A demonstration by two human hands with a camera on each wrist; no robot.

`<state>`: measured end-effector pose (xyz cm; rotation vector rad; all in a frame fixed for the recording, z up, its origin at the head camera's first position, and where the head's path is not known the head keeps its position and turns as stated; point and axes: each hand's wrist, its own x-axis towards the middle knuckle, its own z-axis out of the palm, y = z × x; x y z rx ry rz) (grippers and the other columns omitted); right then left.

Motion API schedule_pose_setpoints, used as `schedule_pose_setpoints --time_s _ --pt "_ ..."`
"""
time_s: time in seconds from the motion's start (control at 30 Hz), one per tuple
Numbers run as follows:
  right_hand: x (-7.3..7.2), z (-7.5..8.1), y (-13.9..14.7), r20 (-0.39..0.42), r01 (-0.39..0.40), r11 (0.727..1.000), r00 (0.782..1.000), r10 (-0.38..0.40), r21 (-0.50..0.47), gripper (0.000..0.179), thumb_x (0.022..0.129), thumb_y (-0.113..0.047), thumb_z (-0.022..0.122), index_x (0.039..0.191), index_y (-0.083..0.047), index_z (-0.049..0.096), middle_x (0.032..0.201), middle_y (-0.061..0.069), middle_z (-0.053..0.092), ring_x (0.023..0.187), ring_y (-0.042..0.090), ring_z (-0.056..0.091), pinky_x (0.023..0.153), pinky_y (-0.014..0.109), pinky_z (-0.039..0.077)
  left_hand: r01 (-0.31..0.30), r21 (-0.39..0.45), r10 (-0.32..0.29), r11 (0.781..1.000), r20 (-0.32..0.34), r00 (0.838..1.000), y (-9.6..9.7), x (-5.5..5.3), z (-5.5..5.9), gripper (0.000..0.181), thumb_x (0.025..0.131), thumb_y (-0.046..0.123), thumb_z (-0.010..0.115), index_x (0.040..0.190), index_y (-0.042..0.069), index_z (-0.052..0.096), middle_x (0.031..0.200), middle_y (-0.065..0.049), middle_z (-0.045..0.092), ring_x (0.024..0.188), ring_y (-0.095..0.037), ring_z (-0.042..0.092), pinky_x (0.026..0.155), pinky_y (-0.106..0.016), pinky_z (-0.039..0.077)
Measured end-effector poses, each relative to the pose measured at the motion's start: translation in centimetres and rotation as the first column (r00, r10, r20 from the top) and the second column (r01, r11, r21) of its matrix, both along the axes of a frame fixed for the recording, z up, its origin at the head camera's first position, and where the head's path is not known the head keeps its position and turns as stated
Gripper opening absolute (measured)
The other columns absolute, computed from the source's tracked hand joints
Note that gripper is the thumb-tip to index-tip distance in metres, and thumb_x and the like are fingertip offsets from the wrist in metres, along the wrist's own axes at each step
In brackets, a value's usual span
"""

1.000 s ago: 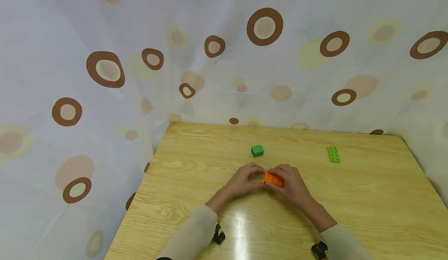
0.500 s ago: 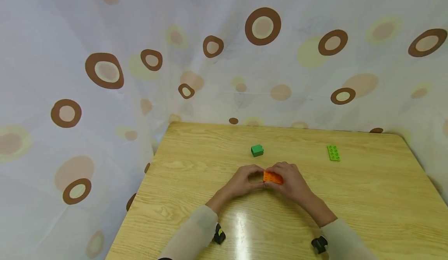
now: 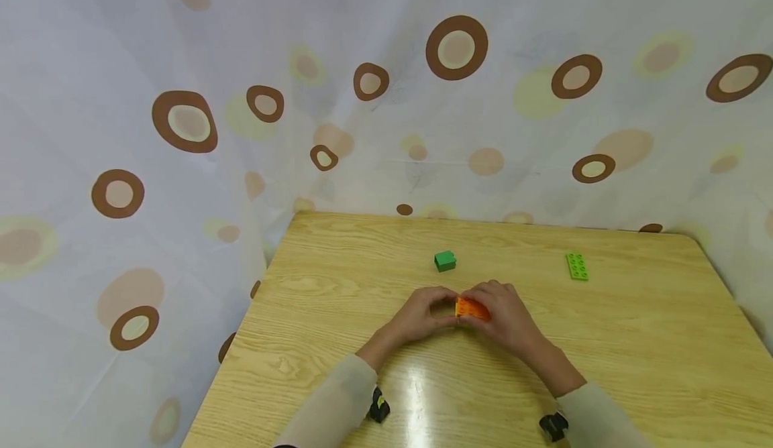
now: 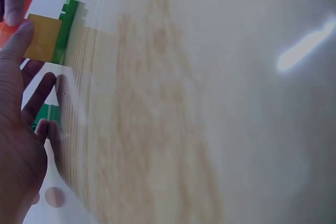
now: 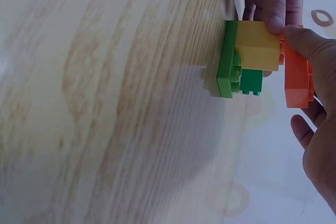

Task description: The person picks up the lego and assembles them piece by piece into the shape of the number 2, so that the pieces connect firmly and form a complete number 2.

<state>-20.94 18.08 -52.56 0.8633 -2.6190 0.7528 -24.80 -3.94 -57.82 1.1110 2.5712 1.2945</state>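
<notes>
A yellow brick [image 5: 257,45] stands on one end of a light green brick [image 5: 226,72] low at the tabletop. My left hand [image 3: 419,314] pinches the yellow brick, its thumb lying along the side in the right wrist view. My right hand [image 3: 504,317] holds an orange brick [image 3: 473,308] between thumb and fingers. That orange brick sits right over the yellow one's studs, slightly tilted, with a narrow gap showing and its far end jutting past the yellow brick. From the left wrist, the yellow brick [image 4: 44,38] shows beside the fingertips.
A dark green brick [image 3: 445,261] lies on its side beyond the hands. Farther right is a flat light green brick [image 3: 577,267], studs up. The wooden table [image 3: 634,341] meets a spotted curtain [image 3: 386,133] at the back and left.
</notes>
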Motion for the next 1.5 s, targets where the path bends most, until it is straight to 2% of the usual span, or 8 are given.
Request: schedule_pose_setpoints --time_s 0.17,0.47,0.77,1.03,1.5 --pt "0.1 -0.3 0.0 -0.012 -0.012 0.999 1.0 0.011 -0.04 0.039 0.076 -0.03 0.087 0.108 -0.012 0.074 0.101 -0.002 0.07 0.094 0.019 0.06 0.082 0.041 0.041 -0.012 -0.011 0.012 1.0 -0.005 1.0 -0.1 0.0 0.0 0.04 0.089 0.036 0.074 0.125 0.02 0.065 0.122 0.011 0.065 0.115 -0.001 0.056 0.101 -0.022 0.043" --pt "0.2 -0.2 0.0 0.001 -0.011 1.0 1.0 0.011 -0.013 0.04 0.077 -0.032 0.086 0.11 -0.012 0.074 0.102 -0.003 0.07 0.093 0.018 0.059 0.079 0.039 0.04 0.019 0.023 -0.019 1.0 0.002 1.0 0.0 0.0 0.0 0.039 0.09 0.034 0.074 0.125 0.019 0.066 0.121 0.011 0.066 0.115 -0.001 0.057 0.1 -0.021 0.044" --pt "0.1 0.0 0.1 0.039 -0.006 1.0 0.999 0.008 -0.03 0.039 0.076 -0.031 0.087 0.108 -0.012 0.073 0.101 -0.003 0.07 0.093 0.019 0.061 0.078 0.039 0.041 0.015 0.032 -0.016 0.999 0.005 1.0 0.0 0.0 -0.4 0.04 0.089 0.038 0.074 0.124 0.02 0.066 0.121 0.012 0.065 0.114 0.0 0.056 0.1 -0.021 0.044" --pt "-0.1 0.0 0.1 0.058 -0.018 1.0 0.998 0.018 -0.008 0.042 0.078 -0.035 0.085 0.112 -0.012 0.073 0.104 -0.003 0.07 0.093 0.016 0.06 0.076 0.037 0.04 0.01 0.02 -0.009 1.0 -0.016 1.0 0.1 0.0 -0.1 0.04 0.09 0.036 0.074 0.124 0.018 0.066 0.121 0.01 0.066 0.114 0.0 0.056 0.1 -0.02 0.043" --pt "-0.3 0.8 -0.1 0.029 -0.06 0.996 0.998 0.058 0.067 0.041 0.078 -0.032 0.085 0.11 -0.009 0.074 0.104 0.001 0.071 0.092 0.018 0.059 0.075 0.036 0.037 0.017 0.029 -0.017 0.999 -0.023 1.0 0.2 0.1 0.2 0.038 0.09 0.033 0.075 0.124 0.018 0.067 0.118 0.01 0.067 0.113 0.0 0.057 0.099 -0.02 0.044"
